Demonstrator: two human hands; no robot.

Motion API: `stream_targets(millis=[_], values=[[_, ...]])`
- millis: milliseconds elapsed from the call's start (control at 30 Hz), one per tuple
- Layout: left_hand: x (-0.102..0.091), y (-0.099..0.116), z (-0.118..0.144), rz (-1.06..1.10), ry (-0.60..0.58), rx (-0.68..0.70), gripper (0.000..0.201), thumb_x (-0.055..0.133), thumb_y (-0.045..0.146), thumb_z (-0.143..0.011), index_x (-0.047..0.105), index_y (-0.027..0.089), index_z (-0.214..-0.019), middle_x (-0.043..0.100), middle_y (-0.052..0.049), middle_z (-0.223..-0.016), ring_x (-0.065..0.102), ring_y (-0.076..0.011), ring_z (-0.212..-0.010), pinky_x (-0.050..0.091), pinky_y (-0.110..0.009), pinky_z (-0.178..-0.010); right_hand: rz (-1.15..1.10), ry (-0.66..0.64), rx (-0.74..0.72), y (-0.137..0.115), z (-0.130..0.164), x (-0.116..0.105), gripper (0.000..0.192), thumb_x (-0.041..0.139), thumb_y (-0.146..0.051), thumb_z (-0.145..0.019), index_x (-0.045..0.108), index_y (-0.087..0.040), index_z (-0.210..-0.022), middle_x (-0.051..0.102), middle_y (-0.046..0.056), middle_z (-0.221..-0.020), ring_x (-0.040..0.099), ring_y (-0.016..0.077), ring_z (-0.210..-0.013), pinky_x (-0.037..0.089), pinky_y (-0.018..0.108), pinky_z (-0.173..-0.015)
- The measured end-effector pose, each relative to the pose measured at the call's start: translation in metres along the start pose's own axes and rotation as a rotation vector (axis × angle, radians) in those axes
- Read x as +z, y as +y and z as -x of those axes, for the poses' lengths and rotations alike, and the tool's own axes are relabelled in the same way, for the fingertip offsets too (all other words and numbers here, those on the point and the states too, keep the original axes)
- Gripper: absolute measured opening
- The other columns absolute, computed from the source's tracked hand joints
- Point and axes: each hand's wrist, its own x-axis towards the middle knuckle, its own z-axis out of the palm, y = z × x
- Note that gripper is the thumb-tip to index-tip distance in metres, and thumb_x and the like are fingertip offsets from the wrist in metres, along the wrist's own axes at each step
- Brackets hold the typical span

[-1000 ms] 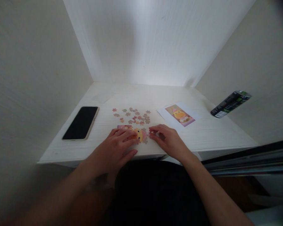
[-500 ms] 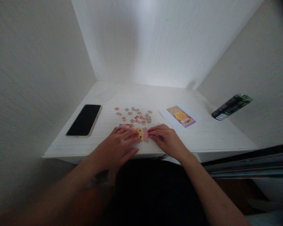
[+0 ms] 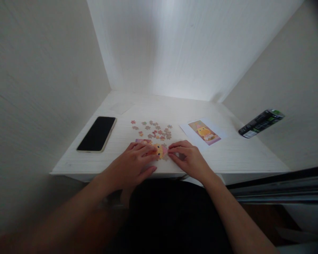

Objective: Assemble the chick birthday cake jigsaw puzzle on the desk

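Note:
A partly joined jigsaw puzzle (image 3: 163, 151), showing a yellow figure with a pink hat, lies near the front edge of the table. My left hand (image 3: 134, 158) rests over its left part, fingers outstretched and flat, hiding much of the picture. At the right end, by the pink hat, my right hand (image 3: 187, 157) pinches with thumb and fingertips at a small puzzle piece, mostly hidden by the fingers. Just beyond the puzzle, several loose puzzle pieces (image 3: 159, 132) are scattered, some reddish and others greyish.
A printed picture card (image 3: 204, 133) of the same yellow figure lies on white paper to the right. Left of the pieces is a phone (image 3: 96, 134) with a dark screen. A black and green can (image 3: 261, 123) stands at the right, near the side wall (image 3: 288, 74).
The view has shifted slightly. My right fingertips have drawn back a little to the right from the pink hat; my left hand stays on the puzzle.

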Motion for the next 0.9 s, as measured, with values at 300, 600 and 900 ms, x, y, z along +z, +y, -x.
stream_targets(millis=[300,600,900], values=[[0.000,0.000,-0.001,0.010,0.001,0.006,0.037,0.049,0.034,-0.091,0.055,0.026,-0.127,0.053,-0.008,-0.132,0.044,-0.0280,-0.126,0.031,-0.052,-0.110,0.050,-0.025,-0.022,-0.002,0.001,-0.001,0.015,0.061,-0.021,-0.090,0.074,-0.022,-0.098,0.069,0.006,-0.106,0.059,0.0217,-0.100,0.050,0.040,-0.090],[-0.001,0.000,0.001,0.006,0.017,0.030,0.039,0.049,0.033,-0.091,0.052,0.025,-0.129,0.052,-0.009,-0.133,0.044,-0.0273,-0.127,0.031,-0.051,-0.110,0.331,-0.146,0.014,-0.029,0.004,0.000,0.027,0.051,-0.030,-0.096,0.065,-0.021,-0.117,0.066,0.007,-0.118,0.055,0.0268,-0.105,0.040,0.046,-0.092],[0.003,0.002,0.005,0.089,0.065,0.026,0.037,0.048,0.031,-0.092,0.052,0.020,-0.127,0.053,-0.011,-0.133,0.044,-0.0254,-0.129,0.033,-0.050,-0.113,0.480,-0.185,0.032,-0.050,0.003,0.008,0.032,0.046,-0.034,-0.097,0.057,-0.022,-0.125,0.060,0.011,-0.125,0.050,0.0296,-0.112,0.035,0.047,-0.094]])
